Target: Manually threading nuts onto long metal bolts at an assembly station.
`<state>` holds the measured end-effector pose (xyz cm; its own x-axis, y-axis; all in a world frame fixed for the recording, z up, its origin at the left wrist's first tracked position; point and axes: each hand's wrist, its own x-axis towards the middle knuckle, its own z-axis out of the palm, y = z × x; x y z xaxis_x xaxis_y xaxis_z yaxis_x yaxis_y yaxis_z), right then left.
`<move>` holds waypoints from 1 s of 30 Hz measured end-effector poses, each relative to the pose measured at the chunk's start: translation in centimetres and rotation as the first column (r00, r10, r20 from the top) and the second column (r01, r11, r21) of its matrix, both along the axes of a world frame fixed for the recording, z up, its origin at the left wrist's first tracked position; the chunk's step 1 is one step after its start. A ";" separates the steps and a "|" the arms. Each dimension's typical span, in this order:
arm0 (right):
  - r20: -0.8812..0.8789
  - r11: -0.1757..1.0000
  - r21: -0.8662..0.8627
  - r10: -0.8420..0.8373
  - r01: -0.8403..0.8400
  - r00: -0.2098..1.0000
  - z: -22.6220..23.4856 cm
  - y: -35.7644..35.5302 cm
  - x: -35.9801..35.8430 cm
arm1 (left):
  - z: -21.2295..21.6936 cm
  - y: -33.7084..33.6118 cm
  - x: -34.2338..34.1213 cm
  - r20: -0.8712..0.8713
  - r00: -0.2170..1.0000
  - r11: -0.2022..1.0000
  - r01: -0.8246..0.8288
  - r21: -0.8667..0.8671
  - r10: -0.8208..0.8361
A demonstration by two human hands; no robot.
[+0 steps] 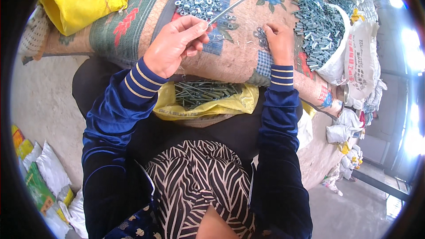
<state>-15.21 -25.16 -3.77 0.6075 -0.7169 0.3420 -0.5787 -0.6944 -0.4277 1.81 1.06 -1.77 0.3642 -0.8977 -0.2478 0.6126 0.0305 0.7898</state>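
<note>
Left hand (177, 46) on rod (232, 9); right hand (280, 46) at washers (260, 34)

Head view: Left hand pinches rod, thumb against fingers, held above tabletop (241, 57) near nuts (198, 2). At washers, right hand bends its fingers; whether gripping one, cannot tell.

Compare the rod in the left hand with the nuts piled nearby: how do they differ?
The rod is long and slim; the nuts are short and chunky. The rod is held up in the left hand; the nuts lie on the patterned cloth. Both look silvery.
</note>
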 end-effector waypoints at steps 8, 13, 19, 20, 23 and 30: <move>-0.165 0.988 -0.150 -0.058 0.034 0.984 0.7 0.5 -0.1 | -0.1 0.4 0.8 -0.057 0.998 0.999 -0.038 -0.021 0.037; -0.112 0.985 -0.171 -0.053 0.033 0.992 0.7 0.8 -0.1 | 0.4 0.5 0.8 -0.025 0.998 0.999 -0.049 0.004 0.049; 0.239 0.992 0.096 0.061 -0.086 0.969 3.0 3.8 1.7 | 0.2 0.8 1.2 -0.020 0.998 0.998 -0.057 -0.015 0.057; 0.125 0.992 0.081 0.083 -0.093 0.989 3.0 4.5 2.1 | 0.0 0.7 1.2 -0.020 0.998 0.998 -0.058 -0.013 0.058; -0.023 0.994 0.001 0.108 -0.108 0.994 2.7 4.7 2.3 | -0.2 0.6 1.3 -0.043 0.996 0.997 -0.079 -0.016 0.078; 0.197 0.881 0.355 0.258 -0.314 0.946 1.4 8.0 4.9 | -0.2 0.3 1.2 -0.053 0.996 0.997 -0.072 -0.030 0.070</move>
